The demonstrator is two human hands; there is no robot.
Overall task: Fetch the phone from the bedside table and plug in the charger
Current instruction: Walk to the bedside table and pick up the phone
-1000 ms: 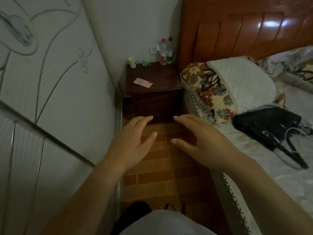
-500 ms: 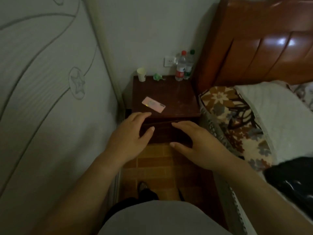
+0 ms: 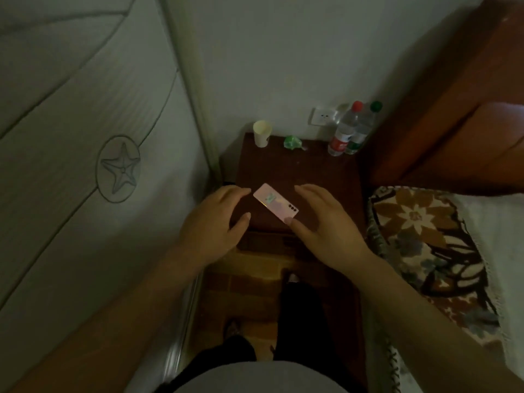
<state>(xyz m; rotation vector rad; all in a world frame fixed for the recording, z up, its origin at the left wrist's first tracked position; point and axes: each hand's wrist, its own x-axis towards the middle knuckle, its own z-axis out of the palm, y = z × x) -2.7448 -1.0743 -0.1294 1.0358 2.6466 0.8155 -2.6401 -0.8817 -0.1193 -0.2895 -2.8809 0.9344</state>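
A pink phone (image 3: 275, 202) lies face down and slanted near the front of the dark wooden bedside table (image 3: 312, 171). My left hand (image 3: 212, 222) hovers just left of the phone, fingers apart and empty. My right hand (image 3: 323, 222) is just right of it, fingers spread, its thumb tip at the phone's near corner; I cannot tell if it touches. A white wall socket (image 3: 321, 117) sits on the wall behind the table. No charger is in view.
At the table's back stand a paper cup (image 3: 262, 133), a green crumpled wrapper (image 3: 293, 142) and two water bottles (image 3: 351, 129). A wardrobe door (image 3: 85, 165) closes in the left side. The bed with a floral pillow (image 3: 425, 242) and headboard (image 3: 453, 109) bounds the right.
I have stepped closer to the bedside table. Both hands moved forward from in front of the drawer to either side of the phone.
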